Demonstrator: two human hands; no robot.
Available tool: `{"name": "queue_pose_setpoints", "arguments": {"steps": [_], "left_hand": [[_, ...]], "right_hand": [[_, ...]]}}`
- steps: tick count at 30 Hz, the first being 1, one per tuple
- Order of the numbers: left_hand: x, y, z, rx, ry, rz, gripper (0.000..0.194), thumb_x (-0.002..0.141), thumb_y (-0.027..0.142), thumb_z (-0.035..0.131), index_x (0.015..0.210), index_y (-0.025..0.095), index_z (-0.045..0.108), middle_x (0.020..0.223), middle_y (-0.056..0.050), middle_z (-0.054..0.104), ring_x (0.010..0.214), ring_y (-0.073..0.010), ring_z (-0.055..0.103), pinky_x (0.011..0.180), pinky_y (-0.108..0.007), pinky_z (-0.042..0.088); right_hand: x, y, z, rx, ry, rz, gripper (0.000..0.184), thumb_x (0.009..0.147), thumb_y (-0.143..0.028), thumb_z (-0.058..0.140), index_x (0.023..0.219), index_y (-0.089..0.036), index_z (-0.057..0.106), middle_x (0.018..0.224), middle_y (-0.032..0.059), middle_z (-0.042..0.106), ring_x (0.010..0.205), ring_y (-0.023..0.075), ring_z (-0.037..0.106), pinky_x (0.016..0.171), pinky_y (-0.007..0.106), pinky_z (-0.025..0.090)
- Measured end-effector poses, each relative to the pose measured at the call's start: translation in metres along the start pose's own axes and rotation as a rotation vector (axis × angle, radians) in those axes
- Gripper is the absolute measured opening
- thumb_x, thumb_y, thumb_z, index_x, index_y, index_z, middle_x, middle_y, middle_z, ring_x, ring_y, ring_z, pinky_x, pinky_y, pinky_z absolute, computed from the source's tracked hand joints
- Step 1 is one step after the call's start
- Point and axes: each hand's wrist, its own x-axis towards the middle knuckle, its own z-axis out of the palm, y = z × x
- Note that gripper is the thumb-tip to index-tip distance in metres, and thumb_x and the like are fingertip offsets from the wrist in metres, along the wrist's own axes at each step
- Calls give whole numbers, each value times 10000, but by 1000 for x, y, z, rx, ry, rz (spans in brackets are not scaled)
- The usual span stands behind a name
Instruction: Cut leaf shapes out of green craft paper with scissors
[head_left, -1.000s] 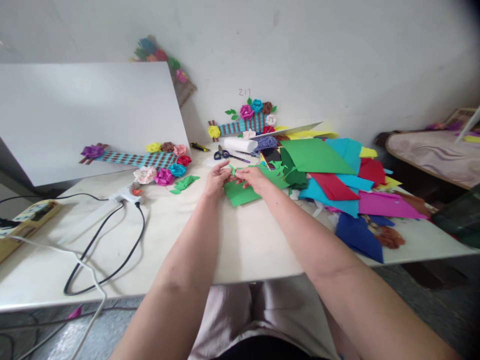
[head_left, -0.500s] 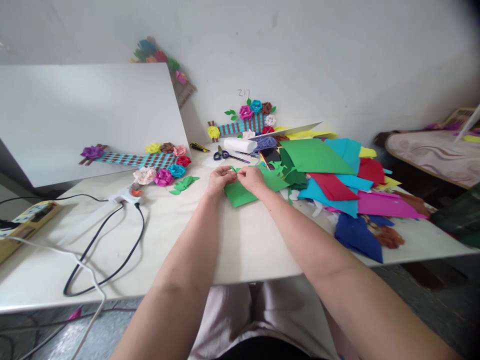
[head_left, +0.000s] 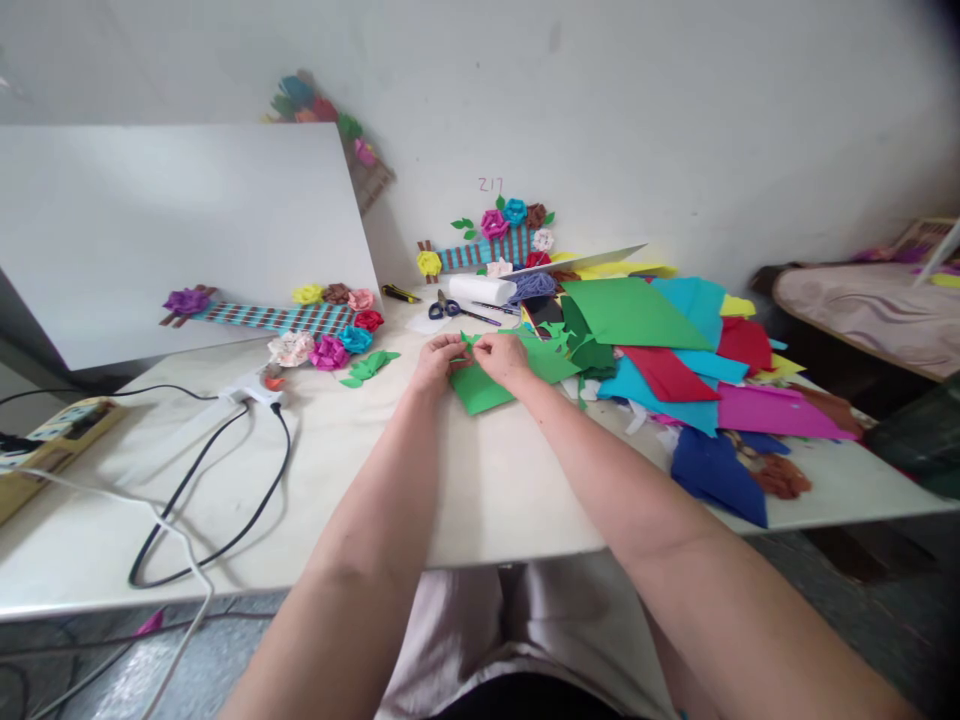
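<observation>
Between my fingertips is a small green paper leaf (head_left: 468, 340), partly hidden by the fingers. My left hand (head_left: 441, 360) pinches it from the left, and my right hand (head_left: 499, 357) meets it from the right with curled fingers. Both hands are just above a green paper sheet (head_left: 487, 391) lying on the table. Left of my left hand lies a small pile of green paper leaves (head_left: 369, 369). Scissors (head_left: 450, 310) lie behind the hands, beside a white roll (head_left: 481, 290).
A glue gun (head_left: 255, 390) with a looped black cable rests at left. Two flower-decorated guitar shapes, one here (head_left: 277, 320), lean at the back. Coloured paper sheets (head_left: 660, 375) are heaped at right. A power strip (head_left: 52, 450) sits at the left edge.
The green leaf shows a little more between my fingertips. My hands have stayed in nearly the same place, and the view has shifted slightly.
</observation>
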Motion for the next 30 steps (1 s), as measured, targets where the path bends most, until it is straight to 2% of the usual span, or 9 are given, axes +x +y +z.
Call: {"name": "queue_pose_setpoints", "arguments": {"steps": [3, 6, 10, 13, 18, 25, 30], "left_hand": [[2, -1, -1, -23, -12, -7, 202, 534, 186, 725, 682, 133, 598, 607, -1, 591, 574, -112, 566, 570, -251, 501], [3, -1, -1, -51, -18, -9, 191, 544, 191, 731, 666, 134, 596, 613, -7, 594, 590, -117, 570, 549, -240, 494], [1, -1, 2, -67, -38, 0, 186, 560, 208, 737, 639, 136, 585, 620, -11, 589, 608, -117, 567, 535, -227, 482], [0, 0, 3, -67, -43, 3, 205, 560, 220, 754, 631, 139, 579, 624, -7, 582, 616, -112, 562, 533, -217, 477], [-4, 1, 4, -46, -53, 5, 270, 565, 260, 790, 637, 145, 557, 623, 2, 575, 611, -109, 562, 527, -214, 467], [-6, 3, 7, -38, -58, 39, 367, 548, 339, 822, 582, 151, 509, 615, 8, 574, 570, -93, 541, 515, -213, 447], [-3, 1, 4, -55, -21, 64, 359, 564, 351, 813, 579, 152, 515, 590, 19, 552, 533, -85, 522, 513, -214, 437]], "right_hand": [[3, 4, 4, 182, -14, 40, 139, 765, -188, 580, 716, -166, 709, 708, 31, 703, 712, 174, 643, 656, 255, 465], [5, 3, 7, 424, -72, 173, 117, 766, -182, 579, 691, -156, 666, 640, 1, 659, 592, 133, 615, 565, 224, 469], [2, -1, 6, 651, -141, 277, 103, 791, -210, 561, 743, -156, 634, 662, -11, 637, 518, 90, 558, 422, 168, 384], [1, -2, 7, 674, -139, 247, 138, 799, -224, 550, 693, -158, 608, 557, -41, 550, 470, 73, 483, 399, 158, 331], [5, 4, 11, 553, -72, 185, 236, 768, -278, 576, 561, -172, 534, 431, -73, 382, 447, 85, 380, 445, 202, 303], [3, 1, 9, 579, -73, 144, 274, 738, -293, 578, 511, -180, 476, 436, -72, 371, 456, 85, 357, 473, 221, 288], [0, -5, 9, 711, -55, 208, 205, 706, -292, 601, 562, -178, 511, 465, -71, 416, 453, 80, 374, 466, 211, 316]]}}
